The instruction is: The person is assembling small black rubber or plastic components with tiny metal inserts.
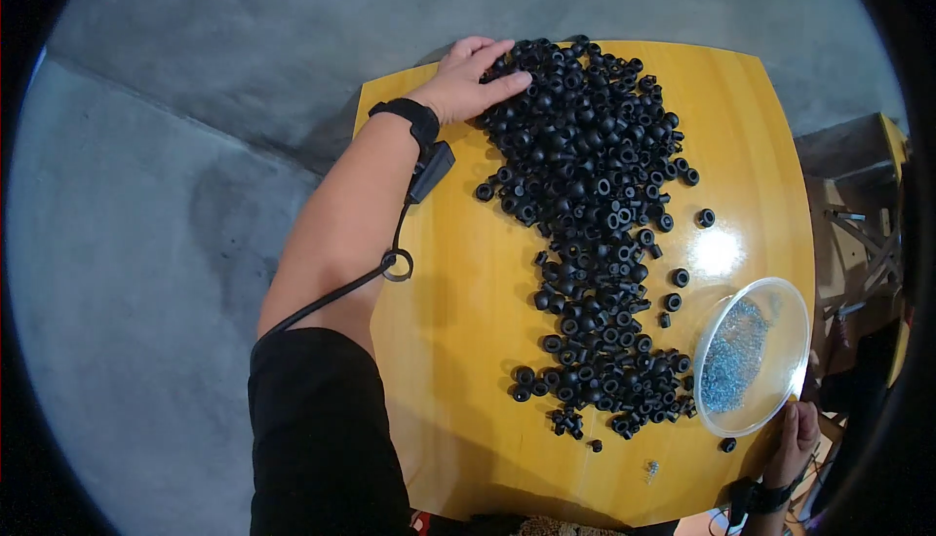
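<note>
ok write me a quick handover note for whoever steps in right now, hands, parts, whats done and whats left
Left hand: open, palm down on the far end of the pile of small black rubber rings.
Right hand: at the near rim of the clear plastic bowl of tiny blue-grey bits; grip unclear.
Rings run in a long heap across the yellow wooden table, a few loose strays on its right side.
Done: no rings show in the bowl.
Left: the whole heap looks unsorted.

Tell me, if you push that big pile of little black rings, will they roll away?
Probably some would. The black rings look round and small, and a few strays already sit apart from the pile on the smooth, shiny yellow table. They are likely light, so the left hand resting on the pile's far end could sweep many at once. Rings lying flat should mostly slide rather than roll.
</note>
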Tool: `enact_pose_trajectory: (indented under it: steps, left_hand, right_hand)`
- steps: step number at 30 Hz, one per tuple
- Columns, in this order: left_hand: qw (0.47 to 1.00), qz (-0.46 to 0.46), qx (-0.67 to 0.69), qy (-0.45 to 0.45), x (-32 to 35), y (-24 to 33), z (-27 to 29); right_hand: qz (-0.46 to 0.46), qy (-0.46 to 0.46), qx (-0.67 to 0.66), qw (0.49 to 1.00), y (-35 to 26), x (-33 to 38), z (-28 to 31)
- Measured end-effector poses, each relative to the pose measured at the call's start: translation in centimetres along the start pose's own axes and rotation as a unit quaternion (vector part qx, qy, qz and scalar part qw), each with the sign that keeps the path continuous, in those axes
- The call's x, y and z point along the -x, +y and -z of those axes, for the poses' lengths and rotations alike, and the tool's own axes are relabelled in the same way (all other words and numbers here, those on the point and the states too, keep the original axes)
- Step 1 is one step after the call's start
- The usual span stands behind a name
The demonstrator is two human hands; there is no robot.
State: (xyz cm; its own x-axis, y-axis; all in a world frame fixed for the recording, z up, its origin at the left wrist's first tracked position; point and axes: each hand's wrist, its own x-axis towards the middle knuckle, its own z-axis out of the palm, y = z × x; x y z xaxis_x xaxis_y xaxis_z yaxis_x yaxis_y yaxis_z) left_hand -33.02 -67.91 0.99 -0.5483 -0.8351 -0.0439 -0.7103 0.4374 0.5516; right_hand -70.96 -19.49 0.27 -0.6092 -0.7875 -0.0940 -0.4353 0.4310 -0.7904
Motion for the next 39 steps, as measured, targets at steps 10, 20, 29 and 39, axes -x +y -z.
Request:
enact_pose_trajectory:
  steps: [10,20,29,39]
  left_hand:
    - [0.997,-0.082,0.002,0.008,2.5,2.5,-1.1]
    - [0.987,-0.107,0.101,-0.061,1.4,1.3,-0.9]
    - [0.982,-0.115,0.034,-0.145,5.7,2.6,1.3]
    - [0.997,-0.070,-0.025,-0.032,6.1,-2.1,1.6]
  right_hand:
    - [-0.017,0.006,-0.049,0.999,1.0,0.2,0.2]
    - [-0.025,0.005,-0.082,0.996,0.3,0.2,-0.4]
    - [-0.016,0.019,-0.067,0.997,0.2,0.1,-0.8]
    - [-0.016,0.031,-0.053,0.998,0.6,0.2,-0.6]
